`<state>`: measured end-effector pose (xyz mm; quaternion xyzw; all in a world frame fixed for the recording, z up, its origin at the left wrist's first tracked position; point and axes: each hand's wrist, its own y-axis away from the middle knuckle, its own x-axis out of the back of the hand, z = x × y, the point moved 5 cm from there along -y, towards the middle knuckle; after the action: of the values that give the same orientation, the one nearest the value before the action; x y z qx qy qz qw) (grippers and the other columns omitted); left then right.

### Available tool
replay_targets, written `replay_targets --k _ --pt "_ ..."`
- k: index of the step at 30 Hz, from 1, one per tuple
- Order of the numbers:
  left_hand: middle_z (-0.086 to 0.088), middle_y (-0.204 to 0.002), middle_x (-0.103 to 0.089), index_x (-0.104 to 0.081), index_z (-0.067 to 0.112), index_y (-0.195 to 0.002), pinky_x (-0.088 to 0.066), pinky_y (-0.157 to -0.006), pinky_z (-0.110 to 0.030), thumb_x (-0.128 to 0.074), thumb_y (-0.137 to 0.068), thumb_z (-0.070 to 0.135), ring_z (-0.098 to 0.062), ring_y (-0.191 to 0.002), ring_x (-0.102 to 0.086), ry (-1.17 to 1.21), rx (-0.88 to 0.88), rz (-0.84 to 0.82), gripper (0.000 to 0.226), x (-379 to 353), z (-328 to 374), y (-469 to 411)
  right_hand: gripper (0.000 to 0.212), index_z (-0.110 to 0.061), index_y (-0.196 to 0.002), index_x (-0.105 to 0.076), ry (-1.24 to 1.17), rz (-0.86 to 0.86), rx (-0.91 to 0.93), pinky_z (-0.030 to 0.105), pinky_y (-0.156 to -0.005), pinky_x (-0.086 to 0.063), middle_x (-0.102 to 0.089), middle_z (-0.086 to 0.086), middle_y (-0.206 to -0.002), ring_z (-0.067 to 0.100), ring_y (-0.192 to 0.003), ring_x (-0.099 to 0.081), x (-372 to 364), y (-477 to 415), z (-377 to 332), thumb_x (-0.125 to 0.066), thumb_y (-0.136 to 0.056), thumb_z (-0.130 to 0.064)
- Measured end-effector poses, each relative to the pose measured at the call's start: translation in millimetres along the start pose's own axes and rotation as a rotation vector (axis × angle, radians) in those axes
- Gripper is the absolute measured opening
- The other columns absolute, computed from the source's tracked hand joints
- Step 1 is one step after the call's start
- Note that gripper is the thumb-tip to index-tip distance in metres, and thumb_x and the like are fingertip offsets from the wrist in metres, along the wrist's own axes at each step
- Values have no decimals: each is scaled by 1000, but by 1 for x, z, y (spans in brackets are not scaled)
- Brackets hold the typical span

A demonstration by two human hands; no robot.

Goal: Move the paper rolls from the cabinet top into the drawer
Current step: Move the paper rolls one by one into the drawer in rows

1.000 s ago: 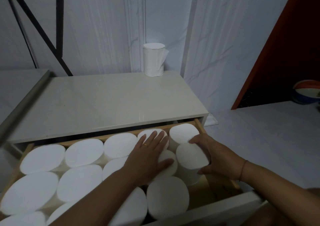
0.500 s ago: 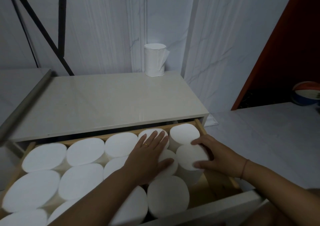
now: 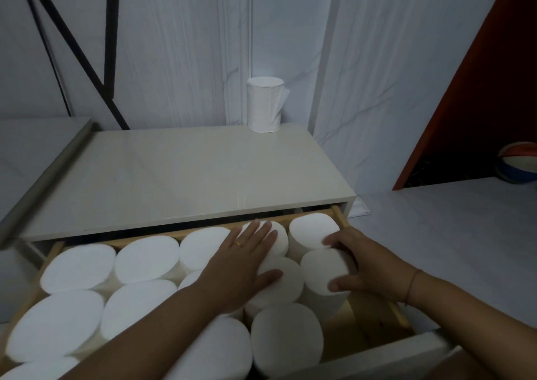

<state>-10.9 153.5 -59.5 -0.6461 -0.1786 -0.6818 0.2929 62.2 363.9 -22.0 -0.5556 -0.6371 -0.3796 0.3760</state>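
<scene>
Since a moment ago, the right hand (image 3: 366,266) is sliding its grip lower around a paper roll (image 3: 325,275) in the drawer (image 3: 377,315); the left hand (image 3: 241,266) is lying flat, open, on neighbouring rolls. One roll (image 3: 264,105) is standing on the cabinet top (image 3: 180,176).

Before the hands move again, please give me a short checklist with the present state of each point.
1. Drawer open: ok.
2. Right hand wrapped around the roll at the drawer's right side: ok.
3. That roll fully seated: cannot tell.
4. Left hand lies flat on the neighbouring rolls: ok.
5. Free space at the drawer's front right corner: ok.
6. Cabinet top emptied: not ok, one roll by the wall is left.
</scene>
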Motion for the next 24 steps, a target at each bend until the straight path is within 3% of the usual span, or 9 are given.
replay_targets --k 2,5,8,15,19,24 --pt "5 -158 -2 -10 23 -150 11 -116 -36 -13 -88 65 -15 -145 7 3 5 87 75 12 -8 -1 59 -38 -113 -44 -54 68 2 13 -81 -49 -47 -18 -109 4 -98 -52 10 -7 -5 -78 -65 -45" --pt "8 -156 3 -5 26 -150 12 -115 -34 -11 -88 65 -12 -144 10 0 78 177 73 26 -25 -8 39 -36 -99 -52 -163 254 34 6 -75 -44 -53 -15 -98 0 -88 -52 29 -28 -16 -77 -69 -38" --pt "7 -158 5 -1 27 -149 14 -114 -30 -14 -90 65 -10 -144 14 9 157 199 71 33 -44 -25 33 -26 -99 -57 -281 364 61 6 -74 -43 -55 -7 -98 3 -89 -53 40 -68 -27 -76 -73 -33" --pt "2 -160 -3 -9 23 -150 7 -116 -36 -19 -93 60 -14 -146 5 57 358 165 69 46 -100 -75 59 -17 -122 -48 -606 487 -152 24 -92 -36 -49 3 -128 15 -113 -49 50 -201 -13 -73 -75 -43" --pt "0 -160 -2 -8 21 -150 2 -118 -41 -13 -92 62 -17 -146 4 6 458 75 71 35 -119 -84 77 -10 -134 -37 -626 518 -245 26 -98 -32 -42 9 -138 21 -123 -44 64 -273 -1 -71 -76 -46" --pt "0 -160 -1 -7 23 -150 4 -118 -40 -9 -89 65 -17 -146 7 16 454 116 74 28 -123 -86 99 -10 -145 -17 -691 585 -255 35 -111 -26 -26 11 -151 26 -136 -32 88 -341 5 -76 -72 -42"
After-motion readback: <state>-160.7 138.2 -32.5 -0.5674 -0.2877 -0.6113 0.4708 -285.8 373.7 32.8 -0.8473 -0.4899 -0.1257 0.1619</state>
